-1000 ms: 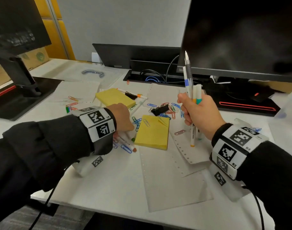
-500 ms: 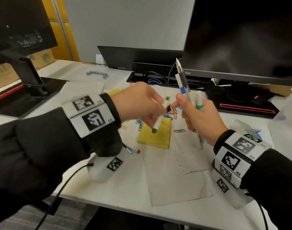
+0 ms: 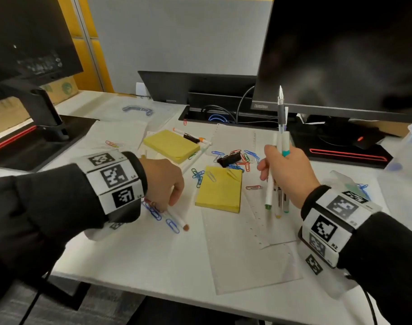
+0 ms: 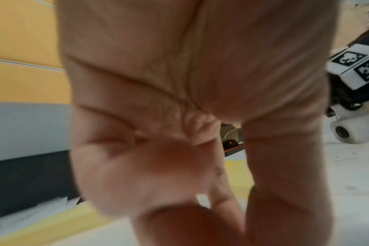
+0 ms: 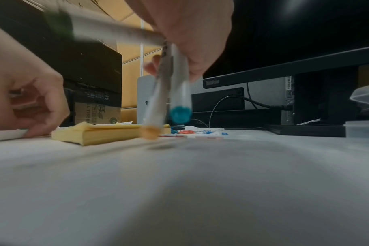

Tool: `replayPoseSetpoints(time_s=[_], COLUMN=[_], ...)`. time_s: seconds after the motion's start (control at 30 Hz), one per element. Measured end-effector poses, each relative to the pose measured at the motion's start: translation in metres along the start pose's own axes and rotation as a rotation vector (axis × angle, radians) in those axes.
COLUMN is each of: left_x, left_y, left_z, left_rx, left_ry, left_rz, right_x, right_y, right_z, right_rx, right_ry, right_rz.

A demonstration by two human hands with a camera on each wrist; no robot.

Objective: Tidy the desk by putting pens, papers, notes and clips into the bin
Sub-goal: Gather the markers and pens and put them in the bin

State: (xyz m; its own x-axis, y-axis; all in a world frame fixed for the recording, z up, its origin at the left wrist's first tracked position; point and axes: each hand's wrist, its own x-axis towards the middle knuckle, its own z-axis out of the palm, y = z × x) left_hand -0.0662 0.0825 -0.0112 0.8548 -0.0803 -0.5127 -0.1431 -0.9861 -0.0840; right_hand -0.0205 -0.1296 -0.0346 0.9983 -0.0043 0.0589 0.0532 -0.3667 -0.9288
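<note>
Down at the near left of the desk (image 3: 139, 254), the left hand (image 3: 164, 184) reaches onto a white pen with a brown cap (image 3: 177, 219); its fingertips (image 5: 35, 131) touch the barrel, which lies flat among blue paper clips (image 3: 171, 225), the capped end poking out toward the person. Whether the fingers have actually closed round it I cannot tell; the left wrist view is filled with blurred palm. The right hand (image 3: 286, 174) is wrapped round a bundle of pens (image 3: 279, 165), held upright over a sheet of perforated paper (image 3: 242, 254), with green, yellow and teal ends hanging below the fist and a clear-tipped pen sticking up highest.

Just between the hands sits a yellow pad of sticky notes (image 3: 220, 190) with a clip resting on it. A second yellow pad (image 3: 171, 145) lies farther back, and beside it are two more pens (image 3: 192, 137). A black binder clip (image 3: 228, 158) sits in a scatter of coloured clips (image 3: 243, 160). The monitor (image 3: 341, 55) behind reads "ThinkVision" on its lower edge. A cardboard box (image 5: 97, 113) at the left shows part of the word "TISSUE". A clear plastic container (image 5: 364, 116) stands at the far right.
</note>
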Motion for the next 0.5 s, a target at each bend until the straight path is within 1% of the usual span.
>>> replayPoseSetpoints(time_s=[0.1,0.2,0.27,0.33,0.37,0.43,0.5], left_x=[0.001,-0.002,-0.005,-0.007,-0.006,-0.006,-0.004], left_y=[0.003,0.010,0.015,0.019,0.020,0.026,0.033], left_z=[0.002,0.000,-0.002,-0.006,-0.007,-0.007,-0.003], left_rx=[0.022,0.112,0.130,0.122,0.095,0.035,0.046], left_ry=[0.074,0.199,0.322,0.496,0.600,0.770,0.850], left_rz=[0.048,0.085,0.122,0.195,0.264,0.481,0.680], right_x=[-0.003,-0.003,-0.004,-0.007,-0.008,-0.012,-0.015], right_y=[-0.002,-0.002,-0.002,-0.004,-0.005,-0.007,-0.009], right_z=[0.002,0.002,0.003,0.004,0.004,0.005,0.005], right_rx=[0.075,0.031,0.022,0.044,0.051,0.049,0.076], right_ry=[-0.066,-0.102,-0.140,-0.184,-0.200,-0.218,-0.215], right_rz=[0.036,0.034,0.032,0.019,0.002,-0.043,-0.059])
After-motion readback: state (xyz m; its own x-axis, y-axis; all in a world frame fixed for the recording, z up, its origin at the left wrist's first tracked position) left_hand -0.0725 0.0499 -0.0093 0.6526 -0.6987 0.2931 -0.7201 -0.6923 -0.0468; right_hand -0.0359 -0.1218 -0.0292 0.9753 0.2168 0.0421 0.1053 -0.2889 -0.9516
